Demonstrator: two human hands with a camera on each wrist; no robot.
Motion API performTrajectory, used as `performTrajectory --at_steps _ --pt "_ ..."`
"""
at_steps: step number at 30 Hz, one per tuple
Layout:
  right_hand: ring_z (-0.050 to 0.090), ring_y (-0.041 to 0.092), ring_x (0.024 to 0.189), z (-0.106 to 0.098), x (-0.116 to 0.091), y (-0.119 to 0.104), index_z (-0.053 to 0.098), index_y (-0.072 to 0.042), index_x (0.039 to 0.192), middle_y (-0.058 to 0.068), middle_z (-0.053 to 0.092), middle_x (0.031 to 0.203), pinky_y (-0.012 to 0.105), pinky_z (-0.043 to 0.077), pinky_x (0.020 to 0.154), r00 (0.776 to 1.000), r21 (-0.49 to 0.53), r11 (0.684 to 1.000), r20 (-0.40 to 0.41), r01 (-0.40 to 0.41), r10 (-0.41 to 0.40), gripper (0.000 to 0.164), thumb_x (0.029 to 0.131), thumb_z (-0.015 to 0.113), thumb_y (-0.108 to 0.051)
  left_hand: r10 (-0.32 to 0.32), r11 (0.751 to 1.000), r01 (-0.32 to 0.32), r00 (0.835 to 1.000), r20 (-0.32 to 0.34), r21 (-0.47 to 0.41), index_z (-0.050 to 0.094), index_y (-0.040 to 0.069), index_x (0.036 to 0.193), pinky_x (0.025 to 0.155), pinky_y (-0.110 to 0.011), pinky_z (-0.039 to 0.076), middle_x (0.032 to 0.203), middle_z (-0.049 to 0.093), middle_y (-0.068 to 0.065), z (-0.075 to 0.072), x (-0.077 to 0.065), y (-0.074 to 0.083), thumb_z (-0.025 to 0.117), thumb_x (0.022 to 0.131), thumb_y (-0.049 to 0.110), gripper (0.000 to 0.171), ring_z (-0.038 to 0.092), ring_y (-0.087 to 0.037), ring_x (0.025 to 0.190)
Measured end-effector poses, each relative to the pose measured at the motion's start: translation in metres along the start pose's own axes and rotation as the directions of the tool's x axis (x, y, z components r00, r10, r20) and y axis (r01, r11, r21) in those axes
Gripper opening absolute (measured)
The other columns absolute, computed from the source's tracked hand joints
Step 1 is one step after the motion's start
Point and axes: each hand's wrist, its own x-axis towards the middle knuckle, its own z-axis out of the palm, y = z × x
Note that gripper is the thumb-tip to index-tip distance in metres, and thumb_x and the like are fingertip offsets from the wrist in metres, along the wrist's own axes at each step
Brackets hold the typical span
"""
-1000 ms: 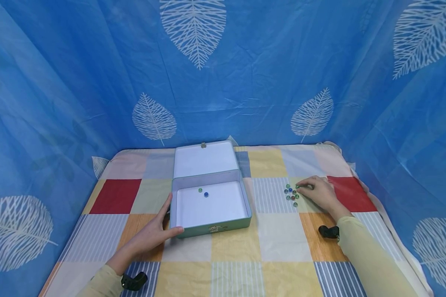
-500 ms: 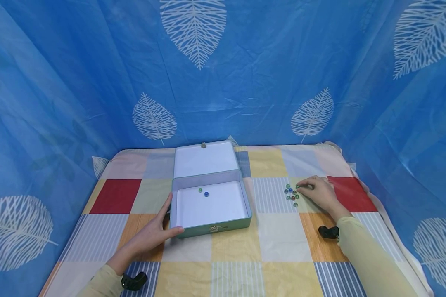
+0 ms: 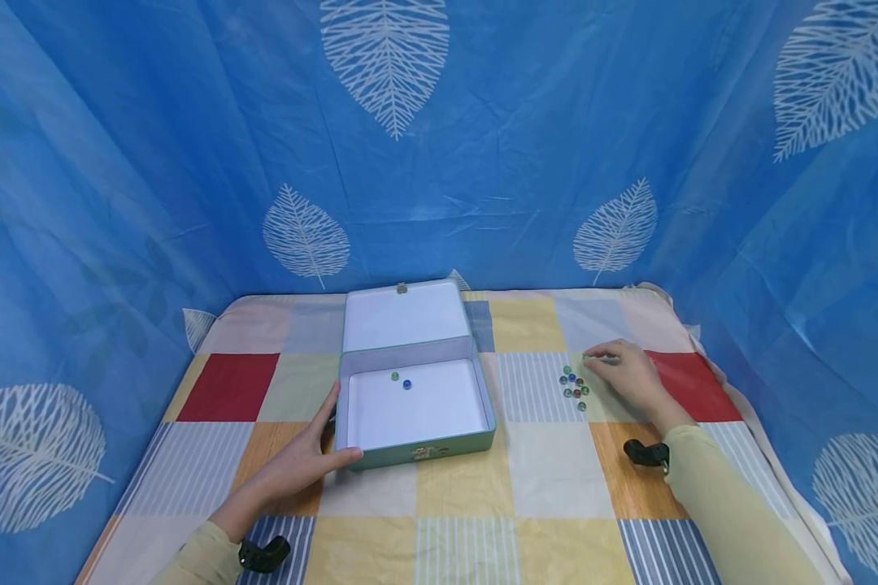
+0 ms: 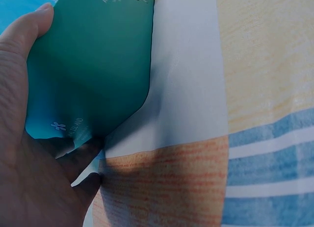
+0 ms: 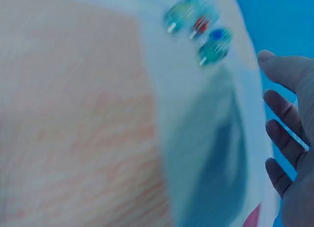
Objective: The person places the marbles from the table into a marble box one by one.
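Observation:
A green hinged tin box [image 3: 454, 444] lies with its lid [image 3: 406, 317] folded back, white inside. One green marble [image 3: 395, 376] and one blue marble [image 3: 407, 384] sit on its floor. My left hand [image 3: 303, 459] holds the box by its near left corner, thumb [image 4: 37, 23] along the front wall and fingers along the left side. To the right, my right hand [image 3: 629, 378] pinches a small green marble at its fingertips, just above the cloth; the right wrist view does not show this marble. Several loose glass marbles [image 3: 577, 394] lie just left of that hand.
A patchwork checked cloth [image 3: 464, 491] covers the table. Blue curtains [image 3: 497, 162] with white leaf prints stand around the back and both sides. Black bands [image 3: 265, 554] sit on both wrists.
My right hand has shifted slightly up and away from the loose marbles, with a green marble at its fingertips. The left hand and the box stay put.

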Motion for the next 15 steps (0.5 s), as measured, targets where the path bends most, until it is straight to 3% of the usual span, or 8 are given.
performTrajectory --at_steps 7,15 --pt "0.05 0.036 0.124 -0.002 0.01 -0.041 0.075 -0.014 0.118 0.011 0.063 0.124 0.064 0.04 0.103 0.996 0.055 0.994 -0.003 0.09 -0.09 0.034 0.099 0.069 -0.041 0.0 1.0 0.0 1.0 -0.002 -0.003 -0.011 0.047 0.161 0.116 -0.07 0.015 0.171 0.0 -0.01 0.0 -0.001 0.0 0.074 0.093 0.047 0.109 0.008 -0.039 0.155" --pt "0.048 0.031 0.124 0.018 0.014 -0.094 0.076 -0.013 0.117 0.003 0.062 0.122 0.062 0.04 0.104 0.974 0.136 0.968 0.058 0.211 -0.22 0.031 0.098 0.071 -0.038 0.0 1.0 0.0 1.0 -0.004 -0.001 -0.011 0.048 0.16 0.117 -0.069 0.015 0.171 0.0 -0.009 -0.001 -0.001 0.001 0.074 0.092 0.047 0.109 0.008 -0.038 0.155"
